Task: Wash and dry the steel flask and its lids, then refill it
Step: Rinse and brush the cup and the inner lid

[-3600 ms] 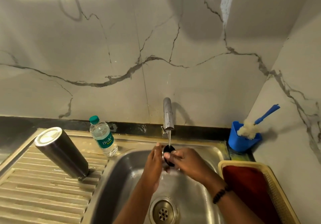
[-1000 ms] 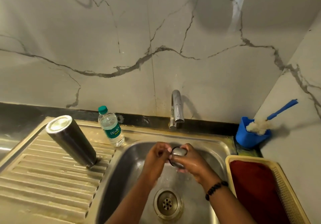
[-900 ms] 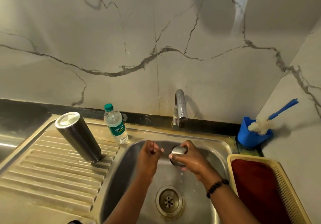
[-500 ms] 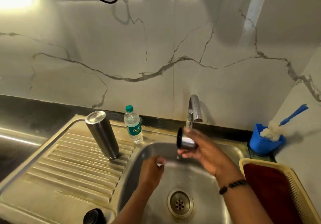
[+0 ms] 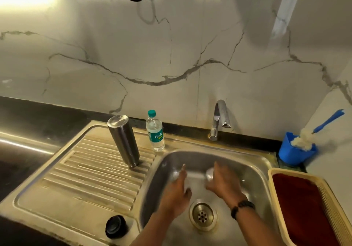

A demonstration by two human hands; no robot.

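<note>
- The sink (image 5: pixel 253 161), a steel basin sunk into the bench, fills the near right. Its drain (image 5: pixel 203 213) sits near the front, and the basin holds no standing water that can be seen.
- To its left, the ribbed draining board (image 5: pixel 91 171) carries the steel flask (image 5: pixel 123 140), which stands upside down, mouth on the ribs and base up, apparently draining.
- A cream basket (image 5: pixel 323 192) at the near right holds a dark red cloth (image 5: pixel 302 211), likely the drying cloth.
- Both hands are inside the basin and blurred by motion. The right hand (image 5: pixel 223 181) holds a small steel lid (image 5: pixel 209 174), fingers curled around it.
- The left hand (image 5: pixel 178 186) has its fingers loosely extended. There is a pale smear at the fingertips, but I cannot tell whether it holds anything.
- The step in hand looks like washing the lids: the flask seems done, and one lid is in hand. The lid looks wet, so it may be slippery.
- The next move probably calls for setting this lid down to drain, or lifting the cloth to dry it.
- A blue tub (image 5: pixel 296 151) at the far right holds a brush (image 5: pixel 312 133) with a white head and a blue handle.
- A small plastic water bottle (image 5: pixel 155 134), capped and nearly full, stands just right of the flask. It may be meant for the refill.
- The tap (image 5: pixel 220 119), behind the basin, shows no running water.
- A black lid (image 5: pixel 115 226) rests at the near corner of the draining board, well apart from the flask.
</note>
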